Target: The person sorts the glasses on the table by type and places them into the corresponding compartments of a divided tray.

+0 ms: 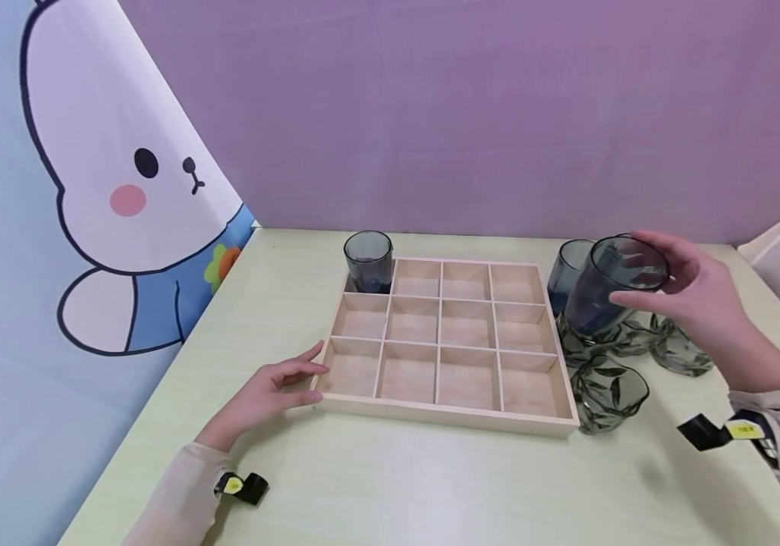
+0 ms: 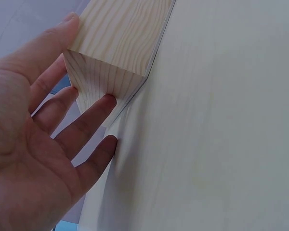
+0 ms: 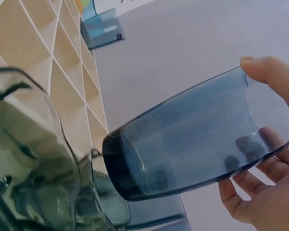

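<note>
My right hand grips a smoky blue drinking glass near its rim, thumb on one side and fingers on the other. The glass leans, its dark thick base pointing down toward the box in the right wrist view. My left hand touches the front left corner of a wooden compartment box with thumb and fingertips. In the left wrist view the fingers are spread along the corner's pale grained side. One matching blue glass stands upright in the box's back left compartment.
Right of the box, another blue glass stands behind the held one. Several green wavy-sided glasses, including a front one and a right one, crowd the box's right side. A purple curtain closes off the table's back.
</note>
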The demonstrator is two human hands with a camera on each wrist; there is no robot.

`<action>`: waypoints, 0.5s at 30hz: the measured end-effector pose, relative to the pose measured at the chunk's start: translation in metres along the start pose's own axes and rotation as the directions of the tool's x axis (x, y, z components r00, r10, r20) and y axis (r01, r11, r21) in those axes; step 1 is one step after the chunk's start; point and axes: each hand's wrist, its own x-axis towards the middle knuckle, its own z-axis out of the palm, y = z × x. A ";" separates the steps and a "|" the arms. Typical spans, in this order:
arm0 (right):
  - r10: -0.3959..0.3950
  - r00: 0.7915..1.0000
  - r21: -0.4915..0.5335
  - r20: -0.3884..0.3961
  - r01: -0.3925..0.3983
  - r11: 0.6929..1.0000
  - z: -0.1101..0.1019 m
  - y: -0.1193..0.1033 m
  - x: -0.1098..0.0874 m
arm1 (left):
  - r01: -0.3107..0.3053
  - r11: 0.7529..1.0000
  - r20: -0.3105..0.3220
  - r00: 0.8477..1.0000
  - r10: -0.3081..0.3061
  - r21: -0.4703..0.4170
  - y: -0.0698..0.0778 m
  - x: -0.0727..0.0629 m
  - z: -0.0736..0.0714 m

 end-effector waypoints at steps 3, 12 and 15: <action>0.005 1.000 -0.040 0.002 -0.005 0.999 0.007 0.001 0.002 | 0.000 1.000 -0.003 1.000 0.000 0.008 0.000 0.000 0.000; 0.062 0.998 -0.157 -0.004 -0.062 0.986 0.029 0.008 0.013 | -0.001 1.000 -0.005 1.000 0.001 0.002 -0.001 0.001 0.001; 0.062 0.998 -0.194 0.000 -0.061 0.979 0.038 0.008 0.017 | 0.001 1.000 -0.006 1.000 -0.001 0.007 -0.002 0.002 0.001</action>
